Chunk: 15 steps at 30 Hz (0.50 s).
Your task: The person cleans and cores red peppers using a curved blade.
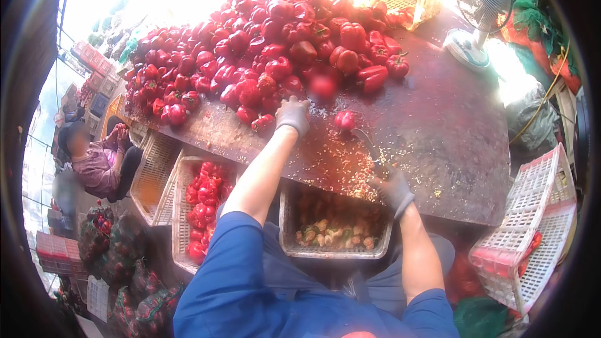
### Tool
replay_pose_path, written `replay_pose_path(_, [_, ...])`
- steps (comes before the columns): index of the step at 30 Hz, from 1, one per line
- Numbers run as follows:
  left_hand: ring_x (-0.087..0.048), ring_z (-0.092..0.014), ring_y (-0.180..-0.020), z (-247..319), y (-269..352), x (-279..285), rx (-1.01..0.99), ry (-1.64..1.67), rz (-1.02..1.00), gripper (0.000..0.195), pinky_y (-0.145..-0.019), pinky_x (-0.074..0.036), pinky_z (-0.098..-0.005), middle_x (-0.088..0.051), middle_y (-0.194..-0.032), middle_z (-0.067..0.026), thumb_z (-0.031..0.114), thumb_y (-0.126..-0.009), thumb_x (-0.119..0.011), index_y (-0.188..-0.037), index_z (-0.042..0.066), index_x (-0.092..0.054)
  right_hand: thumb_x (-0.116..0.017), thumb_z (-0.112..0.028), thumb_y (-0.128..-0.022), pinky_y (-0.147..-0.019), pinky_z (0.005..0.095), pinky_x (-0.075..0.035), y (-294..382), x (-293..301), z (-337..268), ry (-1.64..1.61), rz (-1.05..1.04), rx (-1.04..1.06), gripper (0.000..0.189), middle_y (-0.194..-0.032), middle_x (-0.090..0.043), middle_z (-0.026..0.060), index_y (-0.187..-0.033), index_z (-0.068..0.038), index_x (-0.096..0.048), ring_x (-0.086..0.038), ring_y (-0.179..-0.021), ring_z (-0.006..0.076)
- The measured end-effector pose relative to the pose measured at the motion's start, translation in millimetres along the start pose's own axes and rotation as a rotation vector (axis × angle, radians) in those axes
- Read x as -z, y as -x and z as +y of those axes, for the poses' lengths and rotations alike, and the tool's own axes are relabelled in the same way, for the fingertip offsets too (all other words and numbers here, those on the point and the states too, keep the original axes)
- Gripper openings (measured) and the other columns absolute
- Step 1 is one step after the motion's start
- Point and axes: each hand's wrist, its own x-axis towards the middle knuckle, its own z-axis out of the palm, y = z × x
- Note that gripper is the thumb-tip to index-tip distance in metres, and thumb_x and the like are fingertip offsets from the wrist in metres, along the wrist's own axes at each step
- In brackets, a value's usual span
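Gloved in grey, my left hand (292,116) reaches to the near edge of a large heap of red bell peppers (281,28) on the wooden table (450,150). Whether its fingers grip a pepper is hidden. My right hand (393,190), also gloved, holds a knife with a curved blade (367,143) near the table's front edge. The blade's tip points at a single red bell pepper (345,120) lying apart from the heap; I cannot tell if they touch. Pale seeds (347,164) are scattered over the wet tabletop around the knife.
Below the table edge, a crate (335,254) holds pepper cores. Left of it stands a crate (177,225) of red peppers. A fan (479,4) stands at the back right. Stacked white crates (530,225) are at right. Another person (98,164) sits at left, near filled mesh bags (117,244).
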Motion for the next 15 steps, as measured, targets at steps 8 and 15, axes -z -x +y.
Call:
replay_pose_path(8, [-0.067, -0.025, -0.102, 16.3, 68.1, -73.5, -0.154, 1.076, 0.053, 0.068, -0.092, -0.053, -0.0363, -0.067, -0.119, -0.0154, 0.025, -0.067, -0.086, -0.128, 0.006, -0.061, -0.077, -0.019, -0.080, -0.082, 0.0344, -0.054, 1.9, -1.2, -2.8, -0.082, 0.049, -0.049, 0.044, -0.100, -0.075, 0.0119, -0.117, 0.002, -0.067, -0.068, -0.089, 0.0184])
replay_pose_path(15, [-0.065, -0.027, -0.111, 26.5, 118.5, -54.2, -0.165, 0.725, 0.079, 0.064, -0.096, -0.054, -0.0389, -0.066, -0.122, -0.0148, 0.019, -0.069, -0.084, -0.127, 0.004, -0.061, -0.071, -0.030, -0.088, -0.091, 0.0406, -0.052, -7.8, -8.6, 28.4, 0.082, 0.012, 0.010, 0.049, -0.110, -0.071, 0.0234, -0.123, 0.002, -0.062, -0.068, -0.105, 0.0343])
